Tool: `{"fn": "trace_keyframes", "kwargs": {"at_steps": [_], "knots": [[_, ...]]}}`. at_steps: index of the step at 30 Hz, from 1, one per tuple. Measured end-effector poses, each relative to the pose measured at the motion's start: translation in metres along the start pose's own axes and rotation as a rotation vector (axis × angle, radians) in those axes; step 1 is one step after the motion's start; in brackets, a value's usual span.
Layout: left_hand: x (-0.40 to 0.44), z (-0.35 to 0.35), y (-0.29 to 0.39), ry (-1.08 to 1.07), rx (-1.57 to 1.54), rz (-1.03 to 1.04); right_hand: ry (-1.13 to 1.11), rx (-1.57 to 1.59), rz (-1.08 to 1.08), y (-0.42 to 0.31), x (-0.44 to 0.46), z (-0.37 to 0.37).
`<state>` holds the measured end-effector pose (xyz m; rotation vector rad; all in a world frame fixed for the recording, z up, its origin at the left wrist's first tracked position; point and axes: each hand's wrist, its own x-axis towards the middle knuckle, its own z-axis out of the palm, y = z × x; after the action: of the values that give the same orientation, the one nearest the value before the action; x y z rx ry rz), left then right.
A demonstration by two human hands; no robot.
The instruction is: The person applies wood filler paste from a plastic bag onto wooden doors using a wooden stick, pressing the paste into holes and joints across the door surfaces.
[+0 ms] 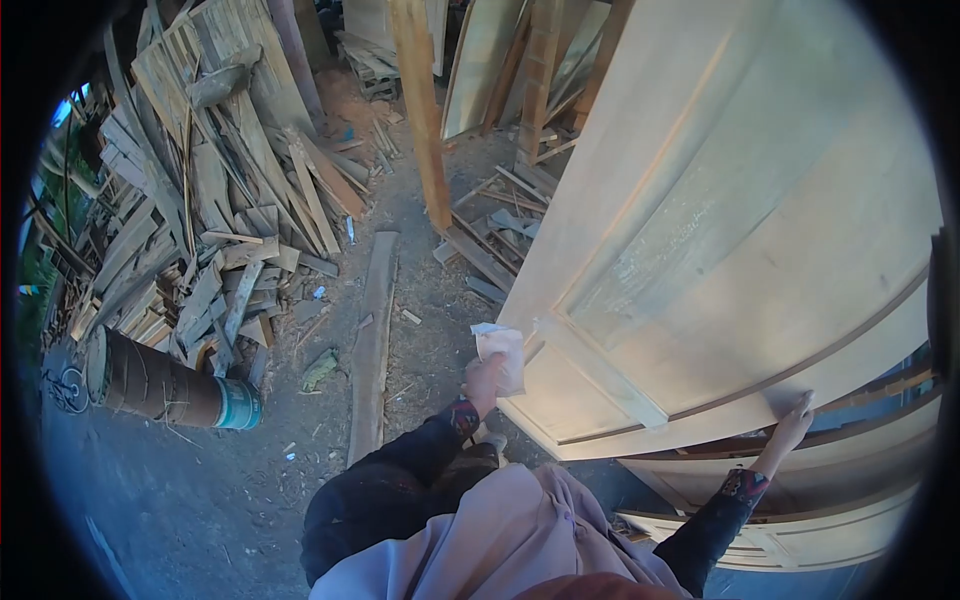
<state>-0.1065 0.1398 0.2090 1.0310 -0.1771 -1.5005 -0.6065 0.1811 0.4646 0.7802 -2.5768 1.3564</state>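
A large pale wooden door [610, 230] with recessed panels and raised moulding lies slanted in front of me, filling the right side. My left hand [483, 382] is closed on a pale folded sheet that looks like sandpaper [506, 352], beside the door's near left corner. The sheet overlaps the door's edge; whether it presses on the wood I cannot tell. At the door's near right edge, my right hand [790, 430] grips the rim with its fingers bent together. Part of that grip is hidden.
More curved panelled doors [850, 455] are stacked below on the right. A wooden post [420, 120] stands beyond the door. Scrap wood [220, 290] is heaped at left, behind a brown drum [160, 380]. A long plank [375, 340] lies on the dirt floor.
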Motion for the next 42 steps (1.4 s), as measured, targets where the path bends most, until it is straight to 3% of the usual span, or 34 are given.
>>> {"fn": "trace_keyframes", "kwargs": {"at_steps": [4, 7, 12, 17, 18, 21, 23, 25, 28, 33, 42], "knots": [[-0.014, 0.005, -0.024, 0.029, 0.137, -0.076, -0.067, 0.005, -0.008, 0.004, -0.004, -0.012], [-0.027, 0.000, -0.047, -0.007, 0.140, -0.166, 0.018, 0.107, -0.222, 0.060, -0.018, -0.027], [-0.059, -0.012, -0.081, -0.104, 0.105, -0.130, -0.153, -0.197, -0.153, 0.207, -0.103, -0.082], [-0.104, -0.066, -0.113, -0.143, 0.073, -0.037, -0.349, -0.568, 0.019, 0.401, -0.258, -0.138], [-0.119, -0.077, -0.115, -0.149, 0.067, -0.018, -0.417, -0.669, -0.122, 0.456, -0.295, -0.153], [-0.155, -0.106, -0.121, -0.097, 0.056, -0.002, -0.501, -0.810, -0.165, 0.538, -0.421, -0.223], [-0.183, -0.111, -0.109, -0.121, 0.061, -0.025, -0.526, -0.939, 0.010, 0.626, -0.487, -0.269], [-0.197, -0.121, -0.102, -0.142, 0.043, -0.030, -0.589, -1.000, 0.339, 0.702, -0.529, -0.316], [-0.207, -0.140, -0.102, -0.151, 0.004, 0.006, -0.678, -0.886, 0.574, 0.695, -0.546, -0.305], [-0.241, -0.148, -0.078, -0.082, -0.036, 0.073, -0.723, -0.681, 0.552, 0.650, -0.529, -0.263], [-0.253, -0.173, -0.064, -0.068, -0.071, 0.094, -0.775, -0.580, 0.512, 0.623, -0.519, -0.235]]}}
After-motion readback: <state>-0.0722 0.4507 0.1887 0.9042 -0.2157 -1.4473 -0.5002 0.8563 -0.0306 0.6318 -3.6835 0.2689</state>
